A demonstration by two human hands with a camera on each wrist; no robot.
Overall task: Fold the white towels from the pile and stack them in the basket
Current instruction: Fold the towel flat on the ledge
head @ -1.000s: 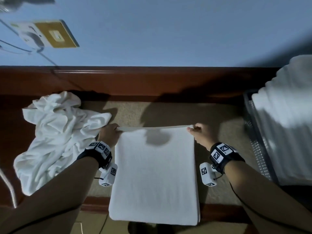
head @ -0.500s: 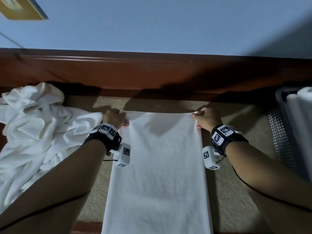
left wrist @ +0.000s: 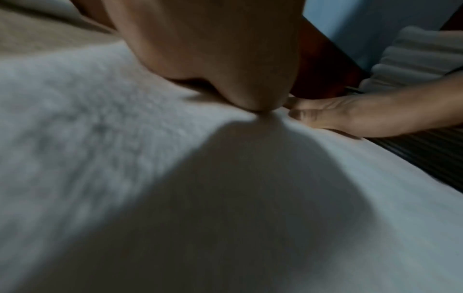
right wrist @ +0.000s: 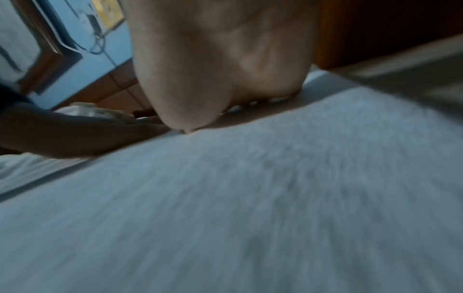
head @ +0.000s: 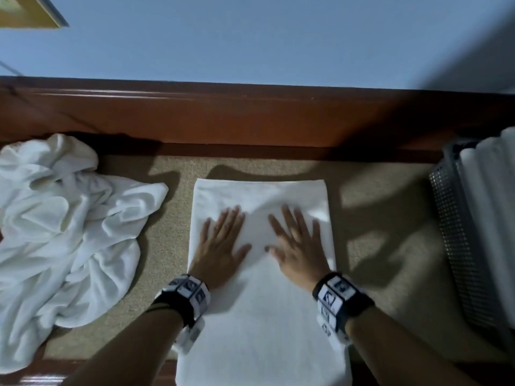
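A folded white towel (head: 259, 316) lies lengthwise on the tan surface, its far edge near the wooden ledge. My left hand (head: 220, 240) and right hand (head: 298, 243) lie flat on it side by side, fingers straight and spread, palms down. In the left wrist view the left palm (left wrist: 213, 59) presses the towel (left wrist: 100, 158), with the right hand (left wrist: 350, 119) beside it. The right wrist view shows the right palm (right wrist: 225, 69) on the towel (right wrist: 250, 198). A crumpled pile of white towels (head: 64, 232) sits at the left. The grey mesh basket (head: 457, 246) at the right holds folded towels (head: 490, 168).
A dark red wooden ledge (head: 250, 118) runs along the back under a blue wall (head: 250, 37). Bare tan surface (head: 376, 218) lies between the towel and the basket. The towel's near end hangs over the front edge.
Both hands let go of the towel's far corners after laying them down near the ledge, then moved inward and back to lie flat on the towel. The view shifted down.
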